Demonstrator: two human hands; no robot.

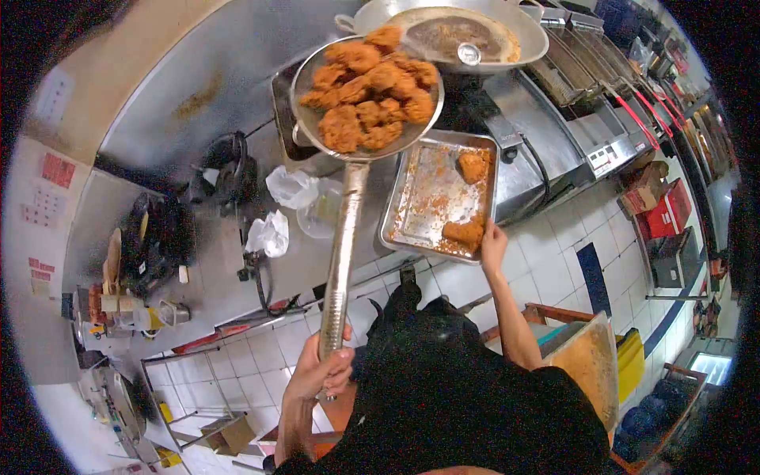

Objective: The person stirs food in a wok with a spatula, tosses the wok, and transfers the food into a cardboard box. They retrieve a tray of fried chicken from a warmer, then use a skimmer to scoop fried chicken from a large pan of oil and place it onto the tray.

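Note:
My left hand [321,368] is wrapped round the lower end of the long metal handle of a skimmer [354,162]. Its round bowl is heaped with browned fried chicken pieces [368,87] and is held up at the back of the counter. My right hand [492,244] grips the right front edge of a rectangular metal tray [423,237]. Orange-brown crumbs and two chicken pieces [463,232] lie in the tray, one in the front right corner and one towards the back. The tray sits right of the handle, below the skimmer's bowl.
A wide wok [475,55] of dark oil with a round dial stands behind the skimmer. Fryer baskets with red handles [637,119] are at the right. Crumpled plastic bags [269,233] lie on the counter [214,269]. A breading-covered tray [590,372] stands low at my right.

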